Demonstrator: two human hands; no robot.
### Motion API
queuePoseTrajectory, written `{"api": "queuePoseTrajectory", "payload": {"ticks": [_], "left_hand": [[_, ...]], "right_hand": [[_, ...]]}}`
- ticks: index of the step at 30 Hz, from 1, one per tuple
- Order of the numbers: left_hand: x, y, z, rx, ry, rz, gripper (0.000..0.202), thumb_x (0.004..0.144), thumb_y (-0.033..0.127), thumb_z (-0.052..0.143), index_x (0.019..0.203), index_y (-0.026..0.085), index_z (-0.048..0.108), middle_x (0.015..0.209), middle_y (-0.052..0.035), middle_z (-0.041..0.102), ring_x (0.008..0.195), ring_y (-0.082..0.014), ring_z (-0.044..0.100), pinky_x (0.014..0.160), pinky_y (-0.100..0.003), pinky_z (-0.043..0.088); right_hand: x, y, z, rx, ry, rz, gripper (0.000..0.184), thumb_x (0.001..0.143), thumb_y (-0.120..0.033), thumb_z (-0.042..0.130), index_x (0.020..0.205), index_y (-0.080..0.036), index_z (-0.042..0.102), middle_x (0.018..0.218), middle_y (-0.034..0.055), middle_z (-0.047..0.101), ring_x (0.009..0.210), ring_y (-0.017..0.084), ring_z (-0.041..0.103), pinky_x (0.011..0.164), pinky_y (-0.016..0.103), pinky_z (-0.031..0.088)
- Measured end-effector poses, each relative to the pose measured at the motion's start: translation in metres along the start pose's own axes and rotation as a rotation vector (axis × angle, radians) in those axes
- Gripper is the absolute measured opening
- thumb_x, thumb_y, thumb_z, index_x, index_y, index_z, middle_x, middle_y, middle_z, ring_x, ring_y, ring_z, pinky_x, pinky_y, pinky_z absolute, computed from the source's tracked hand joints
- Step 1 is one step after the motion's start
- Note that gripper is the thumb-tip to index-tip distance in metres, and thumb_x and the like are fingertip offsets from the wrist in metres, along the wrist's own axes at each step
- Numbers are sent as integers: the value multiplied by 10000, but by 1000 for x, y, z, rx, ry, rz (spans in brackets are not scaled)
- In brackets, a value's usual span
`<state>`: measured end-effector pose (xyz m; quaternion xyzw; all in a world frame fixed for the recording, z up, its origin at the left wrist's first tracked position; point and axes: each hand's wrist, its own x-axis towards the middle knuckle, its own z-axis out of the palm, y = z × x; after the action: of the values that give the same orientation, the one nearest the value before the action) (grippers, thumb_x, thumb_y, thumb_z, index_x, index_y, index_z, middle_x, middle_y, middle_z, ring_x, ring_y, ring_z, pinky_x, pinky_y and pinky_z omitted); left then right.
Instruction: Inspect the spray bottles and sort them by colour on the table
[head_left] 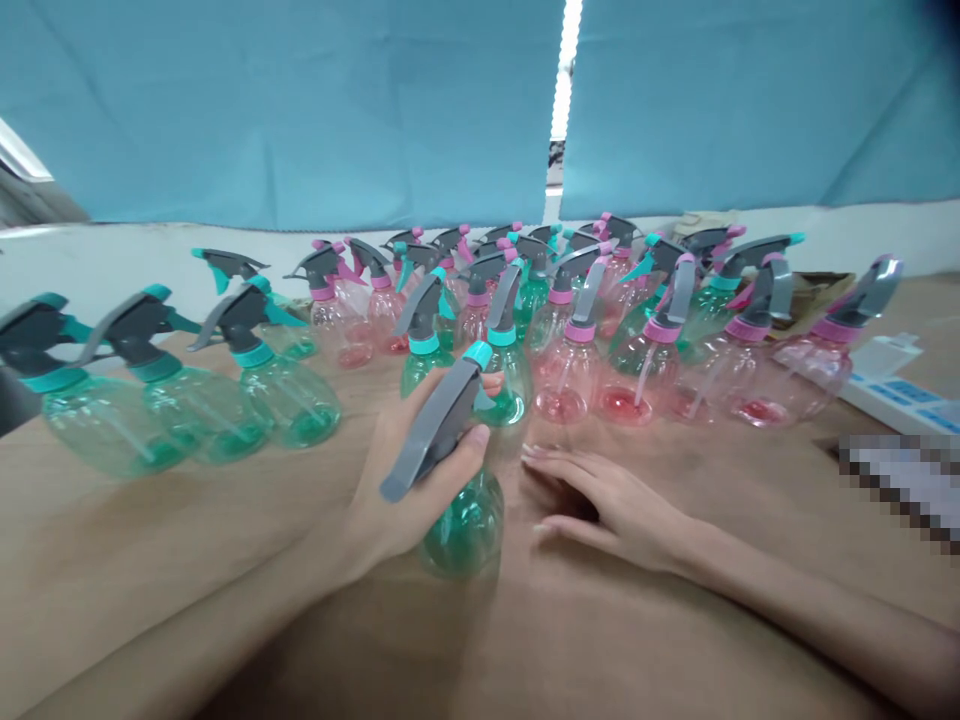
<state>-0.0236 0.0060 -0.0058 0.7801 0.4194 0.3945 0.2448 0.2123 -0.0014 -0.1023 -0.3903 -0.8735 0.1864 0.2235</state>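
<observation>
My left hand (405, 480) is wrapped round the neck of a green spray bottle (465, 525) with a grey trigger head and teal nozzle, which stands on the brown table (225, 560) near the front. My right hand (600, 500) lies flat on the table just right of that bottle, fingers stretched out and holding nothing. Behind both hands stand several more spray bottles: green ones with teal collars (285, 395) at the left and centre, pink ones with pink collars (622, 385) at the right.
A white boxed item (892, 385) lies at the right edge of the table, beside a blurred patch. Cardboard sits behind the pink bottles. Blue curtains (300, 110) hang along the back wall above a white ledge.
</observation>
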Motion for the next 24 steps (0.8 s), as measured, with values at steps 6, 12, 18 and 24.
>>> {"api": "queuePoseTrajectory", "payload": {"ticks": [6, 12, 18, 24], "left_hand": [[2, 5, 2, -60, 22, -14, 237, 907, 284, 530, 1136, 229, 558, 912, 4, 654, 688, -134, 594, 680, -282, 504], [-2, 10, -2, 15, 8, 26, 274, 916, 357, 562, 1158, 227, 563, 1080, -16, 667, 864, -158, 634, 789, -296, 500], [-14, 3, -19, -17, -13, -21, 446, 876, 466, 616, 1240, 225, 522, 1210, -54, 647, 913, -214, 666, 816, -367, 517], [-39, -21, -63, 100, -52, -63, 607, 871, 535, 588, 1387, 261, 422, 1412, -76, 505, 1258, -292, 500, 1041, -469, 418]], "right_hand": [[4, -33, -3, 166, 44, -53, 774, 852, -513, 652, 1478, -217, 306, 1430, 139, 514, 1276, 297, 521, 1027, 489, 451], [25, -76, -2, 301, 112, 31, 860, 775, -509, 735, 1454, -225, 290, 1395, 135, 538, 1265, 318, 523, 992, 503, 475], [45, -96, 12, 257, 175, 52, 603, 818, -486, 687, 1283, -204, 426, 1282, 145, 597, 1196, 323, 565, 959, 528, 476], [73, -111, 31, 90, 207, 100, 637, 813, -554, 655, 1281, -179, 438, 1254, 167, 604, 1151, 339, 583, 905, 526, 498]]}}
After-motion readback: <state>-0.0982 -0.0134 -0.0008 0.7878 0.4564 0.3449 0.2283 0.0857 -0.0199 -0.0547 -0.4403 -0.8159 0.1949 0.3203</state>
